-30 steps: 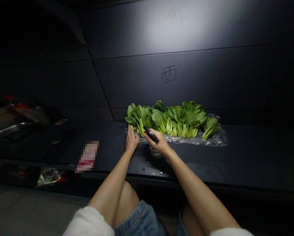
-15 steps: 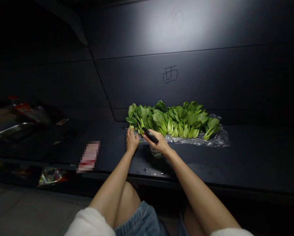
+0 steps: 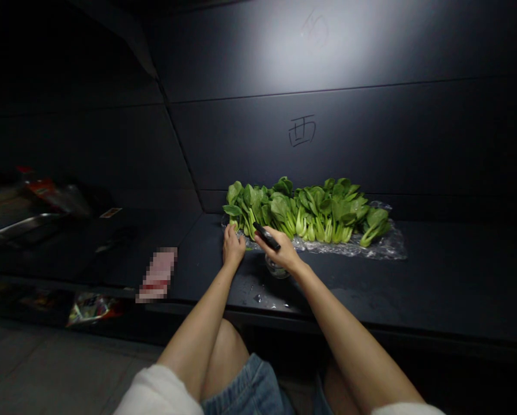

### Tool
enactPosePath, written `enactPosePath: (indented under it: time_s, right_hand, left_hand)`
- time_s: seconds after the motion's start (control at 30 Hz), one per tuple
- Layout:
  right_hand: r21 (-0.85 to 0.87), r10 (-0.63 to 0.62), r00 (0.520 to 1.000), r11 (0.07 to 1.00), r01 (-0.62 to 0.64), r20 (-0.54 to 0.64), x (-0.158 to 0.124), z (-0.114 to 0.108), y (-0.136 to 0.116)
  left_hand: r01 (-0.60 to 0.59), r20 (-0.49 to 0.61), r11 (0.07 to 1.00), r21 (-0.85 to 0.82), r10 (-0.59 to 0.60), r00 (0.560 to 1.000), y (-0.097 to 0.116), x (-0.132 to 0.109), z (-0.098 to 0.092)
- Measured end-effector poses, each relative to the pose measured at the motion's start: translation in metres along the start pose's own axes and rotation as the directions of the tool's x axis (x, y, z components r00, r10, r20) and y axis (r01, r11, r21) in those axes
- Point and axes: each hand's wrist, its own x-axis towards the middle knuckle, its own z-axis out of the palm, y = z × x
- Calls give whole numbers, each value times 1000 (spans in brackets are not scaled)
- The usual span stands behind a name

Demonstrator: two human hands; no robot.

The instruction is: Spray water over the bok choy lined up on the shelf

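Note:
A row of green bok choy (image 3: 310,210) lies side by side on crinkled clear plastic wrap (image 3: 390,245), leaves toward the back panel and pale stems toward me. My left hand (image 3: 233,248) rests at the left end of the row, fingers stretched forward against the base of the leftmost bok choy; it grips nothing that I can see. In my right hand (image 3: 284,251) is a spray bottle (image 3: 267,236) with a black spray head, held upright just in front of the stems. Its clear body shows below the hand; the rest is covered by my fingers.
Water drops (image 3: 264,301) dot the dark shelf (image 3: 348,300) near its front edge. A pixelated pink item (image 3: 158,274) lies to the left, with a small card (image 3: 110,212) behind it. A metal tray (image 3: 29,225) and blurred packages stand far left. Wrapped packets (image 3: 89,308) sit on a lower level.
The view has shifted very slightly, so everything appears a little further right. Both hands keep the same places, and the spray bottle stays in the right hand.

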Motion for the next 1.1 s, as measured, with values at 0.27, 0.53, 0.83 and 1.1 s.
enactPosePath:
  time_s: [0.27, 0.53, 0.83, 1.1]
  right_hand:
    - [-72, 13, 1000, 997, -13, 6, 0, 1, 0]
    - [-52, -1, 997, 999, 5, 73, 0, -1, -5]
    - [-63, -5, 999, 998, 8, 46, -1, 1, -2]
    - [-57, -15, 998, 998, 19, 66, -1, 1, -4]
  left_hand:
    - [1, 45, 1000, -12, 0, 999, -4, 0, 2]
    - [12, 66, 1000, 11, -13, 998, 0, 0, -2]
    - [2, 62, 1000, -1, -2, 998, 0, -1, -2]
    - [27, 92, 999, 25, -29, 995, 3, 0, -3]
